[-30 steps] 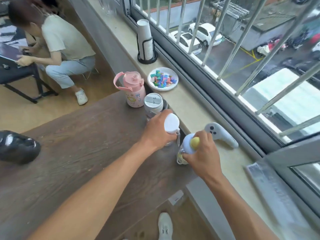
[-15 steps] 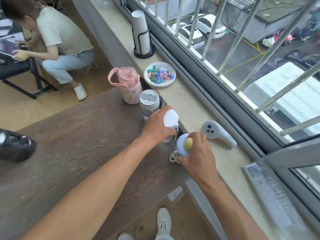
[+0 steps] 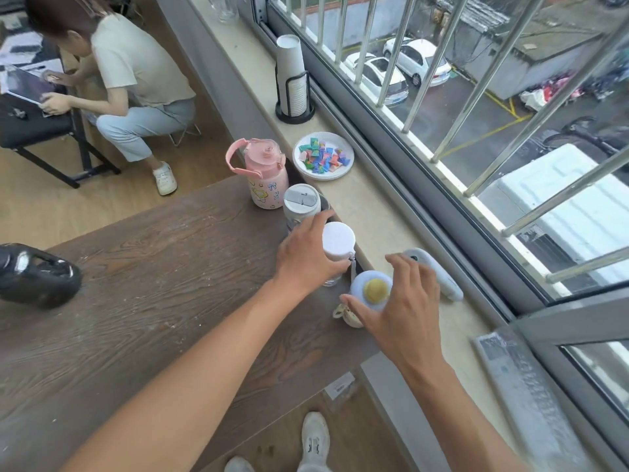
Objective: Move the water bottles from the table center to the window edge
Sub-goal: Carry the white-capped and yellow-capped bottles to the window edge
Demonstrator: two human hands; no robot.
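Several bottles stand in a row along the wooden table's (image 3: 143,301) window-side edge: a pink handled bottle (image 3: 263,175), a grey-lidded bottle (image 3: 301,202), a clear bottle with a white cap (image 3: 338,241) and a bottle with a blue and yellow lid (image 3: 372,289). My left hand (image 3: 308,255) is wrapped around the white-capped bottle. Above and around the blue-lidded bottle hovers my right hand (image 3: 401,308), fingers spread, thumb close to its side.
On the beige window sill (image 3: 377,216) lie a white controller (image 3: 439,274), a plate of coloured sweets (image 3: 323,155) and a paper cup stack in a black holder (image 3: 292,80). A black helmet-like object (image 3: 34,274) rests at the table's left. A seated person (image 3: 129,76) is at the back left.
My right hand has let go of the blue-lidded bottle and opened, lifting slightly off its lid. My left hand still holds the white-capped bottle.
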